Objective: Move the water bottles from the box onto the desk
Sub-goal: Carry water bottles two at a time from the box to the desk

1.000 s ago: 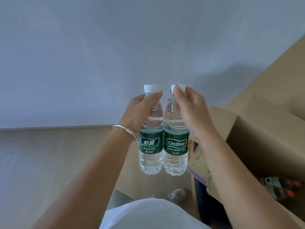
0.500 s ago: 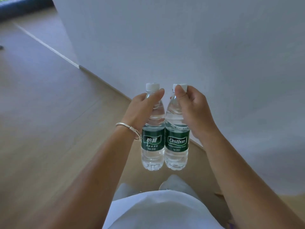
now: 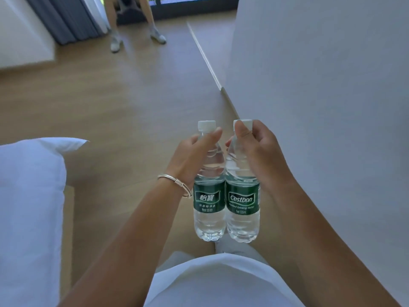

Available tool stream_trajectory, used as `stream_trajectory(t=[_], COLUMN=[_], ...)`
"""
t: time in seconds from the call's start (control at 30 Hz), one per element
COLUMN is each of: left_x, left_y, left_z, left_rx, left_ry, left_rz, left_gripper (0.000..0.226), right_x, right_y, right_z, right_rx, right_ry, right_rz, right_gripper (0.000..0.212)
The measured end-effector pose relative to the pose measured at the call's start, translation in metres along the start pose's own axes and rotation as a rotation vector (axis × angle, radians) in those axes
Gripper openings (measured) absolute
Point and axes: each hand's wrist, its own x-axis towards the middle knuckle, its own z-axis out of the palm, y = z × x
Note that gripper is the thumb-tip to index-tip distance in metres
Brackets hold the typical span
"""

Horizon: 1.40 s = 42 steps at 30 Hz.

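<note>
Wooden flooring fills the upper and middle frame, with a pale wall along the right and white bedding at the left edge. At centre, the left hand grips the left bottle by its neck, the right hand grips the right bottle at its cap. Both bottles hang upright, side by side and touching. A silver bracelet circles the left wrist. Another person's legs show at the top.

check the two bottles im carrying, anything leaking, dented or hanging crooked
Nothing stands out. The left hand grips the left bottle and the right hand the right bottle near the neck; both hang upright, side by side, white caps on, labels intact, no drips visible.
</note>
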Motion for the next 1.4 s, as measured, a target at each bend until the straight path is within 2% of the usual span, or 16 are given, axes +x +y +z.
stream_trajectory(t=[0.1, 0.37, 0.53, 0.7, 0.97, 1.03, 1.1, 1.23, 1.4], left_x=[0.026, 0.075, 0.095, 0.124, 0.170, 0.176, 0.182, 0.191, 0.205], left_y=[0.019, 0.060, 0.073, 0.083, 0.125, 0.135, 0.141, 0.150, 0.158], left_z=[-0.012, -0.054, -0.104, -0.179, -0.345, -0.384, -0.420, -0.477, -0.537], left_rx=[0.020, -0.017, -0.048, -0.106, -0.163, -0.195, -0.217, -0.254, -0.304], left_ry=[0.107, 0.337, 0.440, 0.508, 0.613, 0.646, 0.689, 0.765, 0.850], left_rz=[0.011, 0.058, 0.058, 0.070, 0.075, 0.078, 0.070, 0.046, -0.003], left_gripper=[0.031, 0.033, 0.036, 0.035, 0.034, 0.032, 0.036, 0.050, 0.047], right_x=[0.045, 0.141, 0.181, 0.219, 0.277, 0.288, 0.297, 0.315, 0.354], right_y=[-0.012, -0.041, -0.051, -0.065, -0.117, -0.130, -0.140, -0.155, -0.163], right_z=[0.010, 0.057, 0.115, 0.197, 0.375, 0.417, 0.455, 0.518, 0.583], right_rx=[0.060, 0.036, -0.016, -0.053, -0.127, -0.140, -0.189, -0.216, -0.256], right_ry=[-0.131, -0.384, -0.509, -0.600, -0.692, -0.754, -0.816, -0.945, -1.191], right_rz=[0.003, -0.026, -0.024, -0.032, 0.020, 0.021, -0.008, -0.005, -0.014], right_gripper=[0.023, 0.044, 0.040, 0.036, 0.026, 0.020, 0.005, 0.018, 0.008])
